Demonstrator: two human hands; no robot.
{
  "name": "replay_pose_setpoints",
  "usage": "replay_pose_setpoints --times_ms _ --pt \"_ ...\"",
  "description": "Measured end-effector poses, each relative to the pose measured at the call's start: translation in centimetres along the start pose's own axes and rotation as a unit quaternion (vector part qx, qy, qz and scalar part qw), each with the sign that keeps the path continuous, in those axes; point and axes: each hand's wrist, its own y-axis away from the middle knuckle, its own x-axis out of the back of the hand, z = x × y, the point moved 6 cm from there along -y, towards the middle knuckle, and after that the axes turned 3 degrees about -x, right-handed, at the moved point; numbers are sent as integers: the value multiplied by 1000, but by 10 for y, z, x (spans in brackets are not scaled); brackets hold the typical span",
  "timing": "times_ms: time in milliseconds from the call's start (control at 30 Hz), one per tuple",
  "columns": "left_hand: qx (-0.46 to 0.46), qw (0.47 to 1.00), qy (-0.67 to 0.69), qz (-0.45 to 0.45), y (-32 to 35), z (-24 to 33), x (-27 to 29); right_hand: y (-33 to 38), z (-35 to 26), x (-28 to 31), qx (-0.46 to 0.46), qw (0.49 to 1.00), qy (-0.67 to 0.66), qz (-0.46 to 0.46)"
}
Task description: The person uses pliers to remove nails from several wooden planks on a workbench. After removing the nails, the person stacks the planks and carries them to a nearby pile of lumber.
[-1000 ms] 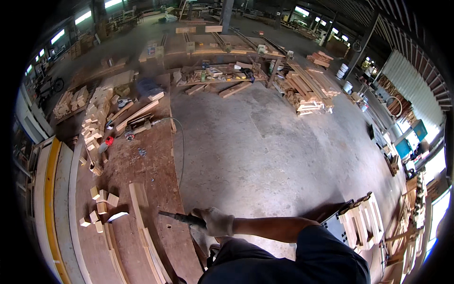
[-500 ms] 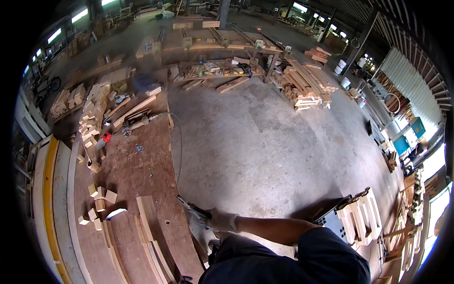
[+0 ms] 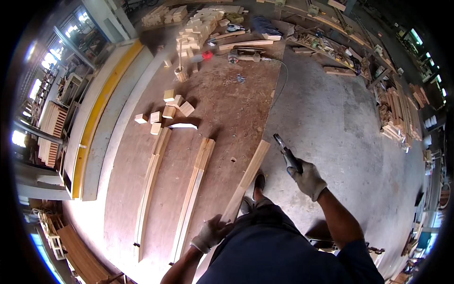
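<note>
1. Head view, 4 o'clock: the gloved right hand (image 3: 309, 181) is closed round a dark-handled tool (image 3: 294, 163), its metal end pointing toward 11 o'clock.
2. Head view, 6 o'clock: the gloved left hand (image 3: 213, 233) is at the near end of the right-hand wooden strip (image 3: 248, 177); I cannot tell whether it grips.
3. Head view, 7 and 8 o'clock: the middle strip (image 3: 195, 180) and left-hand strip (image 3: 150, 182) lie on the counter (image 3: 222, 104).
4. Head view, progress: all three seem laid out with shorter end pieces; fastening cannot be told. Loose blocks (image 3: 169, 112) at 10 o'clock look unused.
</note>
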Motion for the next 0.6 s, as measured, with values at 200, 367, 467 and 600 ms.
replay_pose_setpoints --times_ms 200,367,467,600 --pt "4 992 -122 4 6 21 0 1 -27 20 49 998 44 -18" --pt "26 986 -165 15 11 35 3 1 -30 26 105 987 121 -18" --pt "31 987 -157 27 14 42 3 -3 -37 29 121 973 197 -16" --pt "5 987 -151 50 15 38 5 -5 -33 33 169 957 233 44"
